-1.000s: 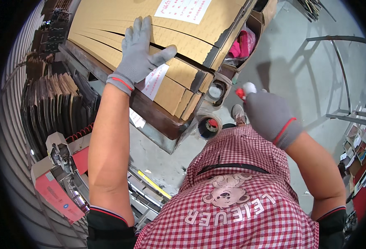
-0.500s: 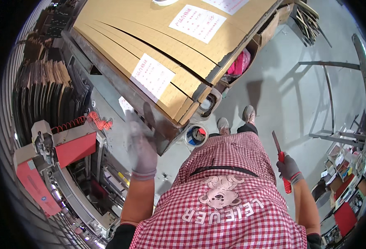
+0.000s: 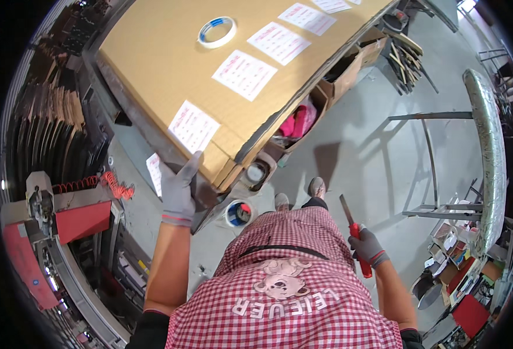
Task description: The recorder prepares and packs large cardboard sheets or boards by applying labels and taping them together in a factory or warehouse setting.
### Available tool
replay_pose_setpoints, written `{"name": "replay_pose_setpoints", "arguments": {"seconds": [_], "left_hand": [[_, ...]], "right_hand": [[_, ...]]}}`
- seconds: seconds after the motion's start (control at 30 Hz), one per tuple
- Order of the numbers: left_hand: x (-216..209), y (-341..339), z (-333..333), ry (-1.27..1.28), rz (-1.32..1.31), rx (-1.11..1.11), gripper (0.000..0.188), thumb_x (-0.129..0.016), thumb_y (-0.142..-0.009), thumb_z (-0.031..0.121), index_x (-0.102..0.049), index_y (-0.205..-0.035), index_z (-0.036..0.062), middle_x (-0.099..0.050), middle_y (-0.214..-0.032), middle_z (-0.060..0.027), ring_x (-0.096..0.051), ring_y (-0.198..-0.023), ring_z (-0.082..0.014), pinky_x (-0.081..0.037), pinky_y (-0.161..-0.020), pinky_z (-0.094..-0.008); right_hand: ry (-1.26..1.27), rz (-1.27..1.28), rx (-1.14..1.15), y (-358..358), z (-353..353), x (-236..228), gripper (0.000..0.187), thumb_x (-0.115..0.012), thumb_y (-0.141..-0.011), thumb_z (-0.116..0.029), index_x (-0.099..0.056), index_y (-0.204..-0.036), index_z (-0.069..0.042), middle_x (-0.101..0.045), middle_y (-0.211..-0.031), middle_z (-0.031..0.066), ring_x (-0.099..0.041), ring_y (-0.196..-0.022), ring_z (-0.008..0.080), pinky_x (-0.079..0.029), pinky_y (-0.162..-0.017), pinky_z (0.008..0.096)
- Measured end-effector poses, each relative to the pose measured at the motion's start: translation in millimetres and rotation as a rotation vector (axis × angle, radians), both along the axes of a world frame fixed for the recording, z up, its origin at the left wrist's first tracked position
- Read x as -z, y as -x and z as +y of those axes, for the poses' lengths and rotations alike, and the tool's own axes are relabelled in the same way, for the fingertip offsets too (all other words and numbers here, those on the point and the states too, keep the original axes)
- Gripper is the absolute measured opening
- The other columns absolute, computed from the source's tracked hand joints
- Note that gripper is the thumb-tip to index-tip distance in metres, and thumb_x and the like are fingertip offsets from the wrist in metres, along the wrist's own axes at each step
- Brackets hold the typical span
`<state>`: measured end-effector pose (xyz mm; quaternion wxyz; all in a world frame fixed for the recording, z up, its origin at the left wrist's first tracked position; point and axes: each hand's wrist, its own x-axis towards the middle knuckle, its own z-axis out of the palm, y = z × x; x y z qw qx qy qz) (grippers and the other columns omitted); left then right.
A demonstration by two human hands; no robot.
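At far left we see a red machine [image 3: 82, 218] w/ a coiled red cable [image 3: 114, 185]. Our left hand [image 3: 178, 189], grey-gloved, fingers spread open, presses flat on the near edge of a cardboard stack [image 3: 152, 64], gripping nothing. On top of the stack lie 1 tape roll [image 3: 217, 31] & several white paper sheets [image 3: 244, 74]. Below the stack's corner sits a blue-rimmed tape roll [image 3: 239, 213]. At right, our right hand [image 3: 367, 247] is closed round a red-handled knife [image 3: 354, 232], blade pointing up, well apart from the stack.
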<state>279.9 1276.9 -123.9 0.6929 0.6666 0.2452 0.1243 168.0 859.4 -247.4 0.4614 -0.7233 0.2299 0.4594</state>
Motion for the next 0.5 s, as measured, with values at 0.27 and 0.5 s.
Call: {"name": "replay_pose_setpoints", "arguments": {"seconds": [0.27,0.5], "left_hand": [[13,1,2,0.024,0.040,0.004,0.080,-0.067,-0.075,-0.006,-0.024,-0.141,0.0031,-0.048,-0.129,-0.0106,-0.051,-0.114,-0.0208,-0.042,-0.100,-0.0325],[-3,-1,-30,0.052,0.058,-0.045,0.073,-0.069,-0.077,0.002,-0.029,-0.138,0.0019,-0.050,-0.126,-0.0114,-0.052,-0.112,-0.0214,-0.042,-0.097,-0.0322]], "right_hand": [[0.058,-0.226,-0.239,-1,-11,31,0.052,-0.061,-0.083,-0.030,-0.048,-0.121,0.002,-0.062,-0.104,0.0261,-0.060,-0.101,0.0387,-0.047,-0.085,0.0400],[0.027,-0.109,-0.227,-22,-19,12,0.051,-0.061,-0.083,-0.029,-0.048,-0.122,0.001,-0.063,-0.101,0.0228,-0.064,-0.089,0.0331,-0.050,-0.078,0.0381]]}}
